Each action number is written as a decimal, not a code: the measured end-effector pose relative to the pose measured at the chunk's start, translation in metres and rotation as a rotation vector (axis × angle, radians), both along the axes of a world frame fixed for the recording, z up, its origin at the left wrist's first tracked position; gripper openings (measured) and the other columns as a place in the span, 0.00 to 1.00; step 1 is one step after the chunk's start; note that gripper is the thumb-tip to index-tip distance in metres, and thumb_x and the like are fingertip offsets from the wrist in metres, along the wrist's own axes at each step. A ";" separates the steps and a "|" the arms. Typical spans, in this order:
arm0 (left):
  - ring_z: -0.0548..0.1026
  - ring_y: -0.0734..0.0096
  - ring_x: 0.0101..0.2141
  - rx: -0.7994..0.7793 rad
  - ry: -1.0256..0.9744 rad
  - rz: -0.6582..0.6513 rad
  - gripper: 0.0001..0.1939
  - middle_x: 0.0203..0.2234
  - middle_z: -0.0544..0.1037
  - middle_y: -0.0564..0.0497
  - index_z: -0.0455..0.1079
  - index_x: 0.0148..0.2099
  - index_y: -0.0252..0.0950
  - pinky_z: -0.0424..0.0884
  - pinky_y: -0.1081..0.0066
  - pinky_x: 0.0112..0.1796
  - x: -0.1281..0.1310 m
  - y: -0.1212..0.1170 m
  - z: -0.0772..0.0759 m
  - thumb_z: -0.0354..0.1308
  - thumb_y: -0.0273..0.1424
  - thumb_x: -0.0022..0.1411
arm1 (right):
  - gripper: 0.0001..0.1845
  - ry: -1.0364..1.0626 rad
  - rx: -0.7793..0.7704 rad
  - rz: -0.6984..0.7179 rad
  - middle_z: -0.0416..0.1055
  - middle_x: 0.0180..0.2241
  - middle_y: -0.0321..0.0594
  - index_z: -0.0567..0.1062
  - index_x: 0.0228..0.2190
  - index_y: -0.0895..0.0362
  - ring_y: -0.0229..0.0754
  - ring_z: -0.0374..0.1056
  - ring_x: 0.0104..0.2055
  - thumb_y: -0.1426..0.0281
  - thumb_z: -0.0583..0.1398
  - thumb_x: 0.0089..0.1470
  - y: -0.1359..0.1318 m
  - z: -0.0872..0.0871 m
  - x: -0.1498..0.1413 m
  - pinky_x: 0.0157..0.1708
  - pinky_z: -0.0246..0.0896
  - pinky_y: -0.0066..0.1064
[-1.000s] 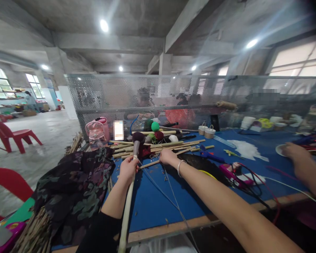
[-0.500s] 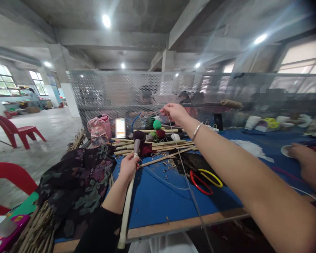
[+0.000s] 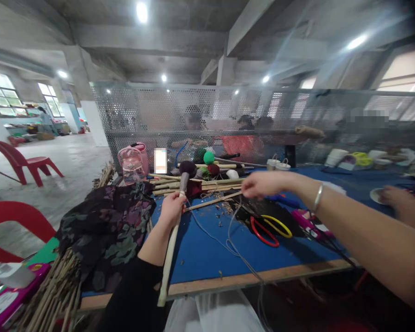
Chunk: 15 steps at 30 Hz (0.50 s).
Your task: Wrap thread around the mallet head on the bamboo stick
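My left hand [image 3: 173, 210] is wrapped round a pale wooden stick [image 3: 170, 263] that slants down toward the table's front edge. The stick's upper end has a grey covering [image 3: 184, 182], close to a dark purple yarn ball [image 3: 187, 169]. A thin grey cord [image 3: 207, 233] trails from beside my left fingers, loops slackly over the blue table and hangs past its edge. My right hand [image 3: 264, 184] is closed in a pinch on this cord, above a dark cloth. Scissors [image 3: 264, 234] with one red and one yellow handle lie below it.
Several peeled sticks [image 3: 166, 186] and yarn balls, one bright green [image 3: 209, 157], lie at the back. Dark flowered fabric [image 3: 114, 235] covers the left side, near a bundle of twigs [image 3: 60, 286]. Another person's hand [image 3: 397, 198] is at the right. A perforated metal screen [image 3: 141, 110] stands behind.
My right hand has come down and to the right from its raised position, and the cord has gone from taut to slack. My left hand still grips the stick.
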<state>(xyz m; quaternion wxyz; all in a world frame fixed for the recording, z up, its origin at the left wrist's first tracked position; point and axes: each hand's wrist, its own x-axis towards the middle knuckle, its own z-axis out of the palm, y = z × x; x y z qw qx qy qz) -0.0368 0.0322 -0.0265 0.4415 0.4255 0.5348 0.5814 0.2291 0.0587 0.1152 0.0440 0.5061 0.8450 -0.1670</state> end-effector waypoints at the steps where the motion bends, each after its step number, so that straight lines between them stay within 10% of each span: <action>1: 0.63 0.81 0.15 0.007 0.005 -0.016 0.05 0.16 0.67 0.55 0.65 0.26 0.32 0.57 0.81 0.15 0.001 -0.001 0.001 0.54 0.28 0.43 | 0.06 -0.167 -0.021 0.003 0.71 0.23 0.40 0.74 0.25 0.60 0.38 0.65 0.23 0.69 0.61 0.42 -0.002 -0.014 0.008 0.22 0.51 0.27; 8: 0.63 0.80 0.15 -0.027 0.060 -0.027 0.04 0.16 0.67 0.55 0.67 0.27 0.33 0.58 0.80 0.15 0.009 -0.005 0.003 0.54 0.27 0.44 | 0.13 -0.171 0.239 -0.021 0.72 0.25 0.42 0.73 0.23 0.57 0.44 0.68 0.28 0.61 0.57 0.49 -0.088 -0.104 0.013 0.23 0.47 0.28; 15: 0.63 0.81 0.15 -0.030 0.037 -0.047 0.04 0.18 0.69 0.54 0.66 0.27 0.32 0.58 0.80 0.15 0.010 -0.006 0.003 0.54 0.27 0.44 | 0.15 -0.039 0.125 -0.271 0.72 0.23 0.45 0.72 0.17 0.55 0.49 0.69 0.27 0.58 0.58 0.46 -0.194 -0.170 0.024 0.26 0.53 0.32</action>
